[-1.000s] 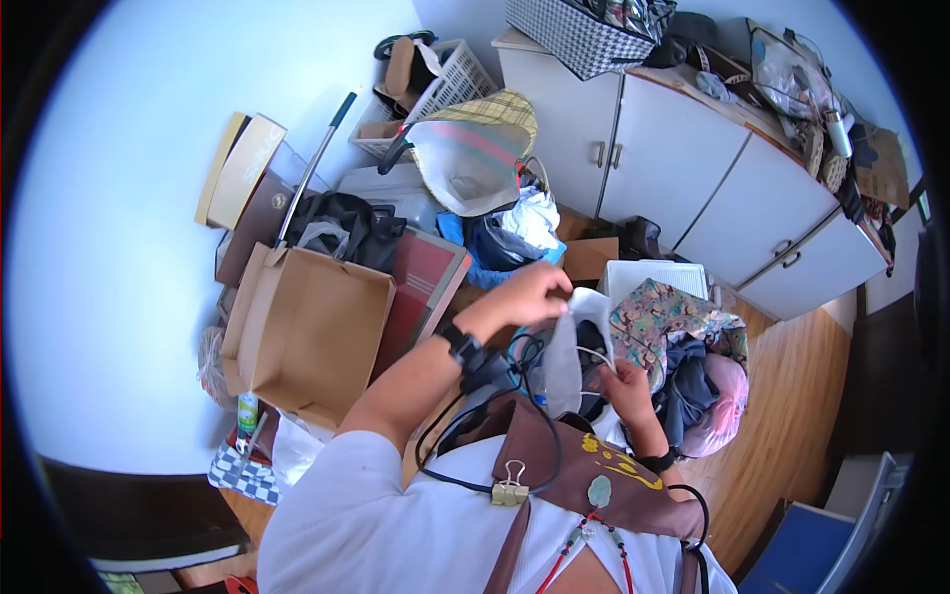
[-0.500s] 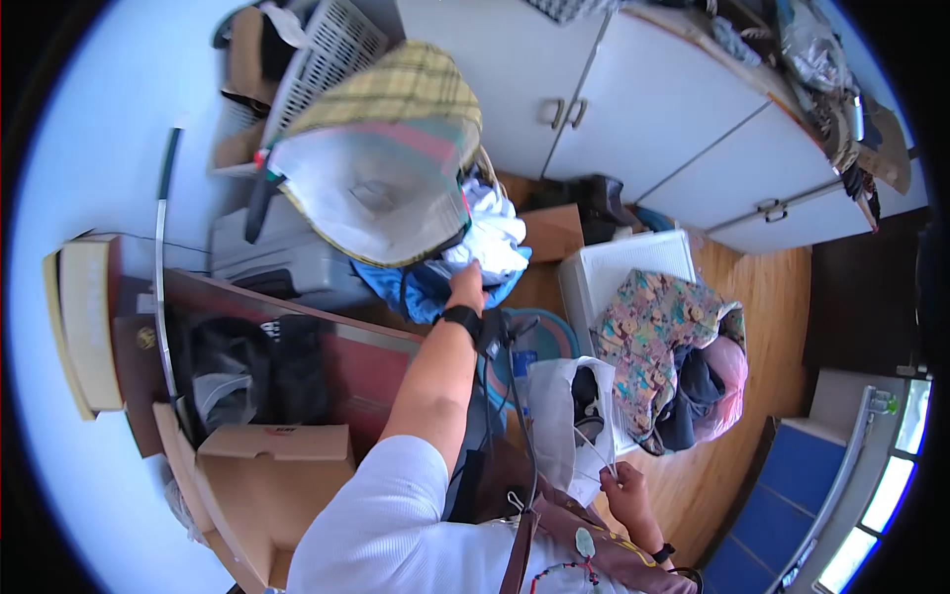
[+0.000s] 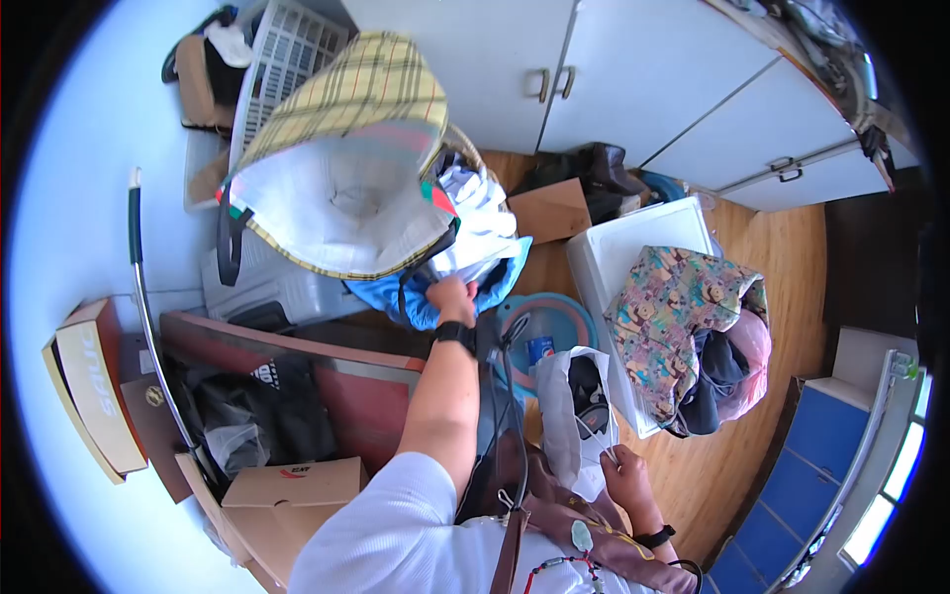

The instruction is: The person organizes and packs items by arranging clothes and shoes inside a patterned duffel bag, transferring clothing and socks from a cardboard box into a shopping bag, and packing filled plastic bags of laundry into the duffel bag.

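Observation:
My left hand (image 3: 452,296) is closed at the near rim of a blue bag (image 3: 507,282) with white cloth (image 3: 473,223) inside. What its fingers hold is hidden. Just above it, a large yellow plaid bag (image 3: 371,89) lies tipped, its pale lining facing me and a black strap hanging near the hand. Lower right, my right hand (image 3: 625,477) pinches the thin white cord of a white bag (image 3: 560,436). A dark shoe-like item (image 3: 592,406) shows inside that bag.
A white box (image 3: 633,238) carries a patterned cloth (image 3: 673,307) and a pink bundle (image 3: 749,366). A blue basin (image 3: 574,312) sits between the bags. Left are a cardboard box (image 3: 297,485), a black bag (image 3: 257,416) and a metal pole (image 3: 148,297). White cabinets (image 3: 653,79) stand behind.
The view has shifted a little. The plaid bag's mouth appears farther left and turned slightly. Both hands keep nearly the same places, the right one still on the cord.

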A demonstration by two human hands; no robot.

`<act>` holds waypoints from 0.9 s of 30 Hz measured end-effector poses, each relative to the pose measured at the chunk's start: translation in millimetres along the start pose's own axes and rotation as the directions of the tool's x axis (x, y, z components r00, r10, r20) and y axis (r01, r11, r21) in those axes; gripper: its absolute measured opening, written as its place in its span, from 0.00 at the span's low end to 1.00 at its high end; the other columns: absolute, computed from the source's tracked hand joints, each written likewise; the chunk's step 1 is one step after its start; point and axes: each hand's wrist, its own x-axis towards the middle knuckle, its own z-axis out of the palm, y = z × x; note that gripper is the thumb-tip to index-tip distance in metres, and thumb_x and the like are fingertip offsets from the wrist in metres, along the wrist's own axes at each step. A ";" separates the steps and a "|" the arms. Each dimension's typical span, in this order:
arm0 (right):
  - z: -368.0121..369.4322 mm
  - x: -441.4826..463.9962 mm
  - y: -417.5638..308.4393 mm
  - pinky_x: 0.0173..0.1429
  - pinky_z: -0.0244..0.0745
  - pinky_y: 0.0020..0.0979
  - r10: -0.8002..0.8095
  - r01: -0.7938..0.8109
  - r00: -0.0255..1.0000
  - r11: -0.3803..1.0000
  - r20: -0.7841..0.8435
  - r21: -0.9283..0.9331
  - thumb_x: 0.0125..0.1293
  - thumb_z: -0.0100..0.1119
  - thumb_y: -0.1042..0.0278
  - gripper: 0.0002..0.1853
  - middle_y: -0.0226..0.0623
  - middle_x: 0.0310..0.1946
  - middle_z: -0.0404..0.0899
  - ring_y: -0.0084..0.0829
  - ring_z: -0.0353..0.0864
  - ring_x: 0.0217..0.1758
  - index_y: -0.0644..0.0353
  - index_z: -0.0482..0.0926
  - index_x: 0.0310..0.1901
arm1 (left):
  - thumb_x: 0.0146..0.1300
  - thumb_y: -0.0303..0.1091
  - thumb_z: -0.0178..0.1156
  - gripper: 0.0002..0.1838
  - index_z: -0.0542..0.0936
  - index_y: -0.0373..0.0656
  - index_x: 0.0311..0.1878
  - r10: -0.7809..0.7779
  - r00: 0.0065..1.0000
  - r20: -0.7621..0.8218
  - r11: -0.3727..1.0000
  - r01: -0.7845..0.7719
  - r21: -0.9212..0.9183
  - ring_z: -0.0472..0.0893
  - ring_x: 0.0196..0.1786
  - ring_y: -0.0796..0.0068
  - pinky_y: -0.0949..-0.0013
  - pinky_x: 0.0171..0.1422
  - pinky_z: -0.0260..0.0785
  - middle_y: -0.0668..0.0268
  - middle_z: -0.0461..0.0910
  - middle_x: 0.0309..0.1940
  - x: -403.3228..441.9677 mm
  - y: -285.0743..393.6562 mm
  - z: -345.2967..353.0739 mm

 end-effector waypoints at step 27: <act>-47.4 -51.4 48.6 0.37 0.71 0.47 -0.128 0.130 0.963 0.991 -0.237 -0.007 0.55 0.57 0.68 0.08 0.52 0.26 0.77 0.52 0.77 0.33 0.63 0.75 0.33 | 0.59 0.27 0.55 0.07 0.74 0.31 0.32 0.420 0.700 0.578 0.679 -0.665 0.311 0.67 0.11 0.78 0.78 0.10 0.52 0.56 0.74 0.18 -309.1 140.5 -49.7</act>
